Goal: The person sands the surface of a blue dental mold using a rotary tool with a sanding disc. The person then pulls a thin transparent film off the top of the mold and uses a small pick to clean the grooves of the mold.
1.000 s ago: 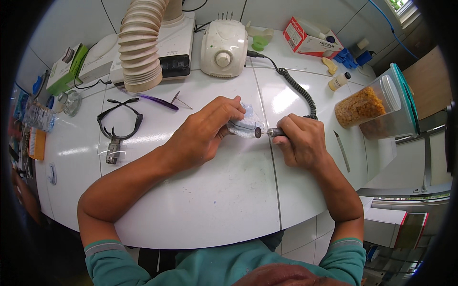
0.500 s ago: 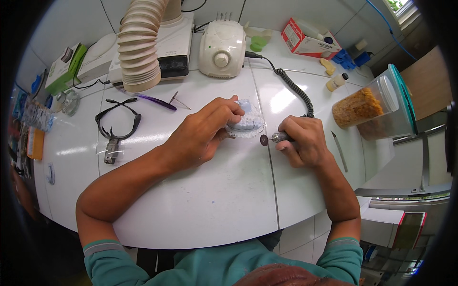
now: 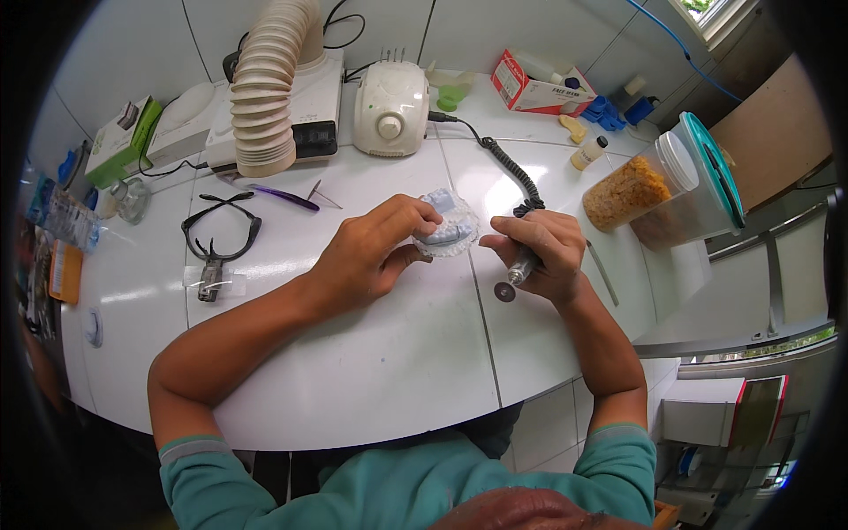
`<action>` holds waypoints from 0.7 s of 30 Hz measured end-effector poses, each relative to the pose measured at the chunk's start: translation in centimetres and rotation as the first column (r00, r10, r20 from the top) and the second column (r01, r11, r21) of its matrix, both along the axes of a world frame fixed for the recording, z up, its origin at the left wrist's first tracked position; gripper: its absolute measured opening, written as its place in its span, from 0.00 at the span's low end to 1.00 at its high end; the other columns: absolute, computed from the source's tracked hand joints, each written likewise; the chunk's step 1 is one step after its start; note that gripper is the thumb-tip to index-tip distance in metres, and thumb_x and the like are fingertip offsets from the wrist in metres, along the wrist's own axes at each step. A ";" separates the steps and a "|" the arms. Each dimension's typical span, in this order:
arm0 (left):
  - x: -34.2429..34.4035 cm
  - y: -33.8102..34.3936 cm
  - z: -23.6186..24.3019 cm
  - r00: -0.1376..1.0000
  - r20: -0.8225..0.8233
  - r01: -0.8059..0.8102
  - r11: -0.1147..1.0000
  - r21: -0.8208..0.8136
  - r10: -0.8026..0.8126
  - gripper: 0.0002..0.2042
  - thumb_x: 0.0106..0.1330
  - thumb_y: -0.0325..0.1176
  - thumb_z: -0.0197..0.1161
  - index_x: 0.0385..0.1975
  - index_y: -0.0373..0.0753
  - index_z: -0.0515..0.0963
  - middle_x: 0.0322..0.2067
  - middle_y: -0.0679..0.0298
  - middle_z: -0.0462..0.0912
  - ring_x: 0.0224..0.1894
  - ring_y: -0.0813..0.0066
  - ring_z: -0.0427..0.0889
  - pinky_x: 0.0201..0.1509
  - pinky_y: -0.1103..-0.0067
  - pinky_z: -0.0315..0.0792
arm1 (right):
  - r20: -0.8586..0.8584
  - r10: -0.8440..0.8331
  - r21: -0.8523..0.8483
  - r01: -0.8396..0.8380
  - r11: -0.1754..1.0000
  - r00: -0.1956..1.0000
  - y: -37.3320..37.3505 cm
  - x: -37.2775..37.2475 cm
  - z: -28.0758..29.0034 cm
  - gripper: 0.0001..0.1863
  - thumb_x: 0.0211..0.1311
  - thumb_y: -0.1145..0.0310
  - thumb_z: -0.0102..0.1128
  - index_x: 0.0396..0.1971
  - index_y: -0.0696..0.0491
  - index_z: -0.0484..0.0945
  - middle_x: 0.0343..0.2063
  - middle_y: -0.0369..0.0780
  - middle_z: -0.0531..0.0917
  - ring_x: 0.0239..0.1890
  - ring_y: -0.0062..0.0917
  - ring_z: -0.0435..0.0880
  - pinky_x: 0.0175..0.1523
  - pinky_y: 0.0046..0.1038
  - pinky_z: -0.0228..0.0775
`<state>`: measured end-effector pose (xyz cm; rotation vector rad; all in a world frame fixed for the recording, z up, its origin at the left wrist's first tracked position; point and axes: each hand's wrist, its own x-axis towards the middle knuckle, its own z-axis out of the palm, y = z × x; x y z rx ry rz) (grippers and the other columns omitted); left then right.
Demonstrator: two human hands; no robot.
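Note:
My left hand (image 3: 375, 243) pinches the left edge of a dental cast (image 3: 452, 231), pale blue and white with a rough rim, above the white table. In my right hand (image 3: 548, 252) is a rotary handpiece (image 3: 523, 262), gripped with its tip pointing down and toward me. A thin dark cutting disc (image 3: 504, 291) sits on its end, apart from the cast. The thumb and index finger of that hand stretch toward the cast without clearly touching it. A coiled black cord (image 3: 517, 172) runs from behind the right hand to a cream control box (image 3: 389, 110).
A ribbed suction hose (image 3: 262, 106) hangs at the back left. Black magnifier glasses (image 3: 218, 231) and a purple-handled tool (image 3: 284, 197) lie left of my hands. To the right are a knife (image 3: 602, 272), a small bottle (image 3: 589, 153) and plastic tubs (image 3: 627, 196).
My right hand has turned the handpiece so its disc points downward, farther from the cast. Its fingers have extended toward the cast, which is tilted to show more of its face.

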<state>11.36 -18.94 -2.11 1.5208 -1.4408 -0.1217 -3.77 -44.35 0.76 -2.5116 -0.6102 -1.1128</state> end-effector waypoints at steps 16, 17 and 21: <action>-0.9 0.4 0.5 0.995 -0.084 0.054 0.998 0.018 -0.052 0.23 0.62 0.35 0.86 0.48 0.38 0.77 0.75 0.44 0.70 0.72 0.51 0.79 0.69 0.63 0.83 | 0.142 0.090 -0.205 -0.060 0.977 0.986 0.9 0.0 -0.5 0.13 0.50 0.70 0.80 0.38 0.50 0.91 0.29 0.34 0.83 0.19 0.19 0.74 0.23 0.23 0.66; -0.8 0.3 0.3 0.995 -0.088 0.051 0.999 0.017 -0.050 0.23 0.62 0.35 0.86 0.48 0.38 0.77 0.75 0.44 0.70 0.72 0.51 0.79 0.69 0.63 0.83 | 0.138 0.093 -0.206 -0.064 0.977 0.986 1.0 0.0 -0.6 0.13 0.50 0.70 0.80 0.38 0.50 0.91 0.29 0.34 0.83 0.19 0.19 0.74 0.23 0.23 0.66; -0.6 0.0 -0.4 0.979 -0.186 0.096 0.994 0.048 -0.086 0.22 0.65 0.35 0.83 0.49 0.36 0.75 0.72 0.41 0.75 0.67 0.51 0.84 0.66 0.62 0.84 | 0.143 0.111 -0.206 -0.080 0.975 0.983 1.2 0.1 -0.7 0.09 0.51 0.71 0.80 0.33 0.51 0.89 0.28 0.34 0.82 0.19 0.18 0.73 0.22 0.23 0.63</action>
